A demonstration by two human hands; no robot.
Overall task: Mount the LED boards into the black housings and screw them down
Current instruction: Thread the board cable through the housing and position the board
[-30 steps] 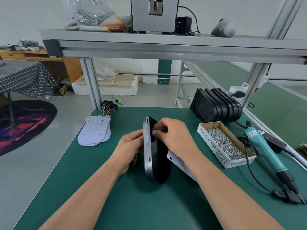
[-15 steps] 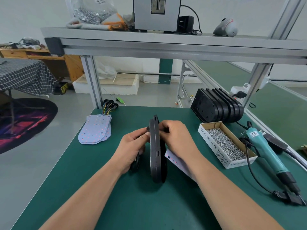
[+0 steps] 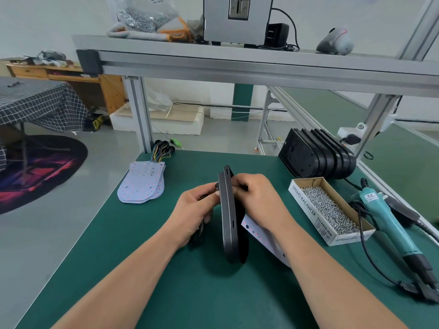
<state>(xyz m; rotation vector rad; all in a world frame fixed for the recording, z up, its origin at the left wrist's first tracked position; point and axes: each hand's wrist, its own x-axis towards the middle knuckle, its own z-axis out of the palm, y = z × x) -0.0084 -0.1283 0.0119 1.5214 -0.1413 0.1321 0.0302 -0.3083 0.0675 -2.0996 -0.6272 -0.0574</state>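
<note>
Stack of pale LED boards (image 3: 142,184) dotted with red lies near the far left corner of the green counter (image 3: 142,257), with a bundle of coloured wires (image 3: 164,149) reaching from it to the far edge. Toward the middle of the counter, a person's left hand (image 3: 197,210) meets a black oval plastic housing (image 3: 229,217) that stands on its rounded end, narrow edge turned to the camera. The left grip is closed on the housing: thumb and forefinger pinch a small black tab on its left face near the upper end. The other fingers curl lower down over a dark object that cannot be made out. The right hand (image 3: 259,200) clamps the same housing from the other side, its grip curled against the right face close to the top. Under the right wrist a white LED board (image 3: 256,233) with red dots lies tilted just beside the housing, partly hidden by the forearm. Farther right, a row of black housings (image 3: 316,157) stands on edge, packed together, at the far right corner. Just in front of it sits an open cardboard box of silver screws (image 3: 330,210). Beside the box, along the right edge, a teal electric screwdriver (image 3: 384,217) lies on its side, its black cable looping across the counter.
</note>
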